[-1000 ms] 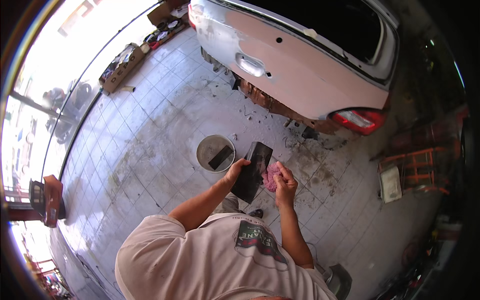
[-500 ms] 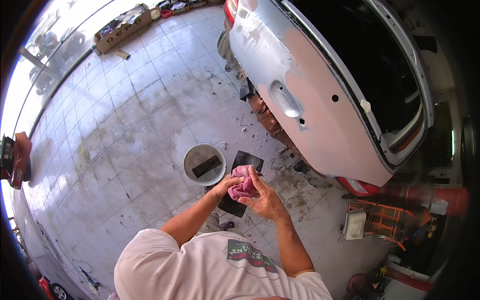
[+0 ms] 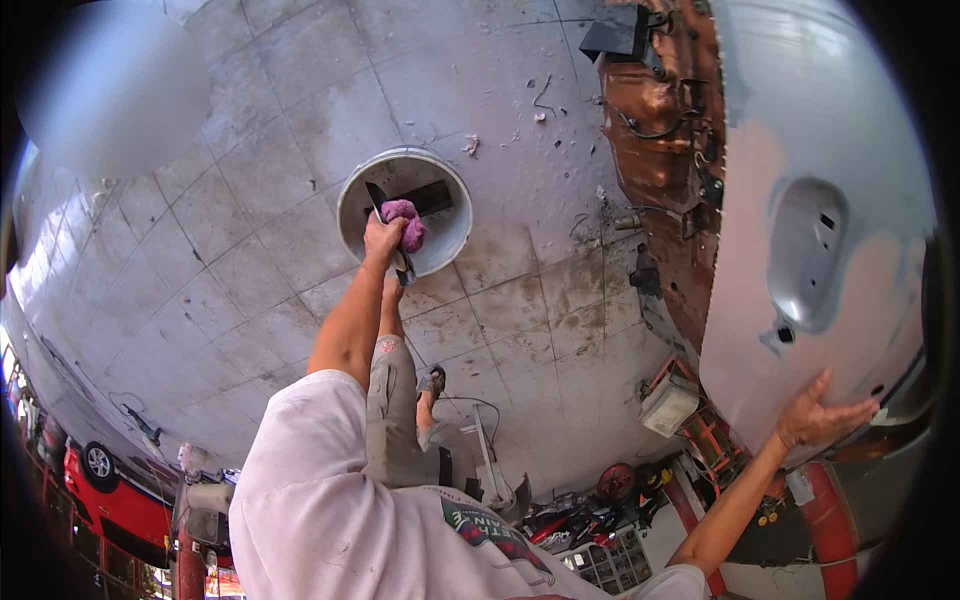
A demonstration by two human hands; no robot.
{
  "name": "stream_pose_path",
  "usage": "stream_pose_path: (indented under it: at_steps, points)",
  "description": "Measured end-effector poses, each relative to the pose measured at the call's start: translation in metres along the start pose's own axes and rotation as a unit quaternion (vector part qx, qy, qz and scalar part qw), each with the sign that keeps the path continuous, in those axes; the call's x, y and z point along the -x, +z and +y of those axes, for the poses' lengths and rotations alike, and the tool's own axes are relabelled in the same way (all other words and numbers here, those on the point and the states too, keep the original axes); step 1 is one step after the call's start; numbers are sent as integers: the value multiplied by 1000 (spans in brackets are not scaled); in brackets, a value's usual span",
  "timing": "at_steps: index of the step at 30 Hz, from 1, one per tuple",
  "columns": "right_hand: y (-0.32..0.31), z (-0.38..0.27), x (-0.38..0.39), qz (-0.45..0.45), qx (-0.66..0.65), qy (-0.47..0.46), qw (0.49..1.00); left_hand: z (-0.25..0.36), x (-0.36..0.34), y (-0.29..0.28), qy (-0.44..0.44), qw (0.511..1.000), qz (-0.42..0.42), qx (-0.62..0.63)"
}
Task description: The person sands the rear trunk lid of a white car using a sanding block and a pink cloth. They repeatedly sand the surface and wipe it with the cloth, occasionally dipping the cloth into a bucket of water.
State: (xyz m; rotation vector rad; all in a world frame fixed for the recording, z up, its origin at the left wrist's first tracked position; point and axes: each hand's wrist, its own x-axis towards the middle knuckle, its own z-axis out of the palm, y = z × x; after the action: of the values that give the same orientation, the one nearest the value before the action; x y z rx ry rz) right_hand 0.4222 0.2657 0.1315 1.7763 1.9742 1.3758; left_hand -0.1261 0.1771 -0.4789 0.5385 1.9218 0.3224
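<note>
Left hand (image 3: 383, 238) clenched on pink cloth (image 3: 406, 225) and dark sheet (image 3: 376, 199) above bucket (image 3: 450, 231), upper centre of frame; sheet's long axis slants steeply, upper left to lower right. Right hand (image 3: 820, 418), well apart, open and empty against pink-and-silver car panel (image 3: 750, 370), lower right.

The tiled floor (image 3: 250, 275) bears a bucket (image 3: 452, 238) and, seemingly, pale scraps (image 3: 471, 145).
</note>
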Motion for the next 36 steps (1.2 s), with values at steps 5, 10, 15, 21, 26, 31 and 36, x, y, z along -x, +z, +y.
stream_pose_path:
  at_steps: [5,10,15,21,26,31,36]
  points:
    - [8,23,2,-22,-9,9,1000,-51,-111,64,47,989,61,-128]
    - [-13,43,20,-43,59,84,994,-55,-161,119,8,939,46,-340]
    - [-6,27,14,-40,22,37,998,-51,-151,93,24,949,-50,-311]
    - [-13,-9,4,10,-25,30,999,28,-6,14,15,995,-76,68]
    - [-9,-45,21,-12,-91,135,987,70,111,-56,-15,953,-134,270]
    - [-89,-237,66,-307,-616,219,691,162,252,-106,30,901,-228,369]
    - [-133,-343,30,-376,-827,400,122,239,334,-129,269,889,-319,189]
